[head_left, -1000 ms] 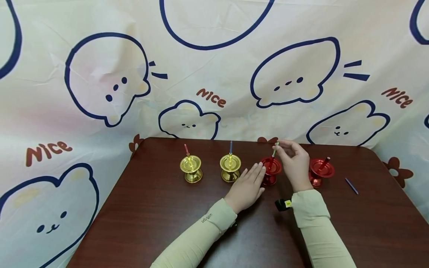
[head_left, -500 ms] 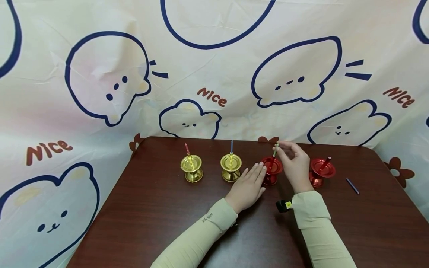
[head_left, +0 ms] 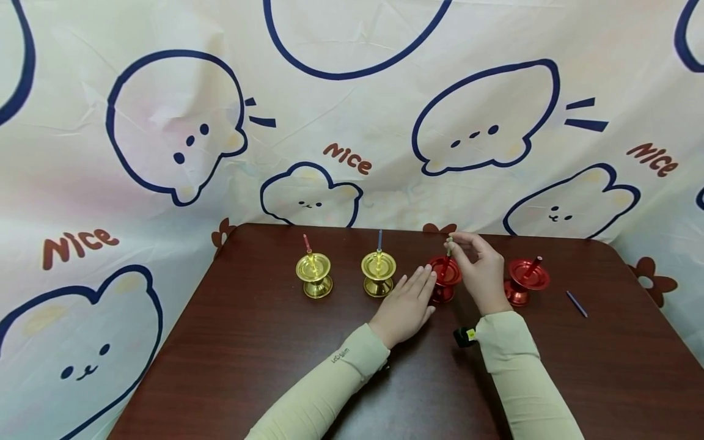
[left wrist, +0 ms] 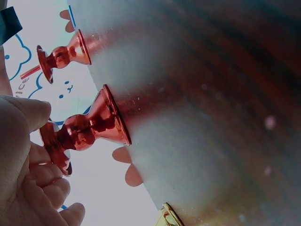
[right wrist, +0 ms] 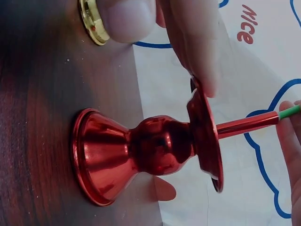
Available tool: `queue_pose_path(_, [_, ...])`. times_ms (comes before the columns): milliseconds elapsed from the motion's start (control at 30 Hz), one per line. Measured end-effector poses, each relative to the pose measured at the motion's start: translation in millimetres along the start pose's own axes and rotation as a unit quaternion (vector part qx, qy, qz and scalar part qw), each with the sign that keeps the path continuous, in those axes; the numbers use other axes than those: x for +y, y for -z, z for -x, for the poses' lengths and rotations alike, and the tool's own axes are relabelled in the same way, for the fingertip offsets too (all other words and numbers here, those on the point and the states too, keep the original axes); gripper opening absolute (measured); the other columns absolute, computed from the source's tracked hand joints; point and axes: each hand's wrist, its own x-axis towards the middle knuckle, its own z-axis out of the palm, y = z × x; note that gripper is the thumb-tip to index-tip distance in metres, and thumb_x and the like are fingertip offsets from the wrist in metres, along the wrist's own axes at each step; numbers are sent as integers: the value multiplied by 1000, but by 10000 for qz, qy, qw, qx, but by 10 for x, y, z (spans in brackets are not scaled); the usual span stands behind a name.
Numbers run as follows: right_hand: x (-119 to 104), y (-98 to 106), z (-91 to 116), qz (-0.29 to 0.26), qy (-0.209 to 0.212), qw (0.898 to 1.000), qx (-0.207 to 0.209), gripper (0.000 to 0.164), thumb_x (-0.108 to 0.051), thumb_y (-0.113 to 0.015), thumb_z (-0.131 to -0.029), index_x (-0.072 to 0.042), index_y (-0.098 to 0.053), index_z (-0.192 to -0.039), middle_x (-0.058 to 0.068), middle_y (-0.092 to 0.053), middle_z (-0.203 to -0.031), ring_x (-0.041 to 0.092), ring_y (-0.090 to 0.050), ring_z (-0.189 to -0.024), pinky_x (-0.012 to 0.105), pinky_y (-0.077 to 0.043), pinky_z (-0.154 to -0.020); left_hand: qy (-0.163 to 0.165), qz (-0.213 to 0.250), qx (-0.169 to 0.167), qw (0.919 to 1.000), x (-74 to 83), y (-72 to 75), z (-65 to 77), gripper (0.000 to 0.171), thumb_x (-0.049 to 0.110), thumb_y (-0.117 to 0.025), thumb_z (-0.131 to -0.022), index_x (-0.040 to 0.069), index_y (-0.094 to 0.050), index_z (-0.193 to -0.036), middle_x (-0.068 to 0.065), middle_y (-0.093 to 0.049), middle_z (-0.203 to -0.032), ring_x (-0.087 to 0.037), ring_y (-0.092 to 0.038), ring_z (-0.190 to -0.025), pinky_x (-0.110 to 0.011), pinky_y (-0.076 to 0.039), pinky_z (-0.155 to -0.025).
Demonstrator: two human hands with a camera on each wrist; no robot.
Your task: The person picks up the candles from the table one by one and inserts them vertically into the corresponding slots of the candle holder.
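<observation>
A red metal candle holder (head_left: 444, 293) stands upright in the head view, second from the right. In the right wrist view its thin tube rises from the dish, with a green candle (right wrist: 289, 111) at the tube's tip. My right hand (head_left: 484, 272) pinches that candle between thumb and fingers, which hide most of it. From the left, my left hand (head_left: 404, 308) touches the dish's rim with straight fingers (right wrist: 190, 42), its thumb apart from them. The left wrist view shows the same holder (left wrist: 87, 129) beside the left fingers.
Two gold candle holders (head_left: 317, 287) stand to the left, one with a red candle (head_left: 307, 243), the other with a blue candle (head_left: 379, 240). Farther right are another red holder (head_left: 519, 295) and a purple-blue candle (head_left: 576, 304) lying on the brown table (head_left: 247, 342). A printed cloth hangs behind.
My right hand has shifted slightly left, and less of the green candle shows at its fingertips. The left hand stays against the red dish.
</observation>
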Motion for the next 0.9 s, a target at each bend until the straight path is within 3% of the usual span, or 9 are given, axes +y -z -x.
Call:
queue_pose_path(500, [24,17,1,-83,137,9999,5,24,-4,-69,-96,-2,-70,-119,12,-75,-106,-3,-67,-92,10,-51,-83,-32,43,38,10000,-11,-30,-21,63,36,-51,-107,6,-32,-159,-10,-27,-166,-22,-22,-153,-43,-30,-120])
queue_pose_path(900, [-1,-1,4,333,101,9993,110,26,-7,-72,-95,-4,-69,-120,10,-73,-105,-2,-65,-91,8,-49,-79,28,-11,-49,10000,-12,-28,-16,63,39,-48,-108,8,-30,-160,-8,-26,-166,-21,-21,-154,-41,-27,-121])
